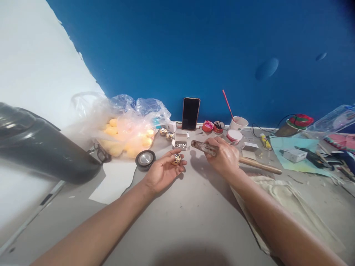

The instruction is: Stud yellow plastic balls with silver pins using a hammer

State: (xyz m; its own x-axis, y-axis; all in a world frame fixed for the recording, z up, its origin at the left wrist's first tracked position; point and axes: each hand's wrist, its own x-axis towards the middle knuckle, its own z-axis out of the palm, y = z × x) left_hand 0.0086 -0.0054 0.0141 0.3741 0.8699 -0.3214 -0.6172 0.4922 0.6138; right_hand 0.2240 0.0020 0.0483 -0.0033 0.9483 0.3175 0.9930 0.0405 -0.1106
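My left hand (163, 170), palm up, holds a small gold ball (176, 159) with a dark pattern between its fingers. In my right hand (223, 157) is a wooden-handled tool (260, 165). Its thick, worn end points left toward the ball, apart from it, and the handle sticks out to the right. Part of the tool is hidden by my fingers, so its exact kind cannot be told. Just beyond my left hand sits a small open white box (181, 145) of shiny silvery pieces. Two more patterned gold balls (169, 136) lie behind it.
A black round dish (145, 159) with a metal centre lies left of my left hand. At the back are a phone (190, 113), red pots (207, 126) and a white cup (239, 123). A grey lamp-like tube (47, 144), plastic bag (127, 138) and cloth (291, 210) flank the space.
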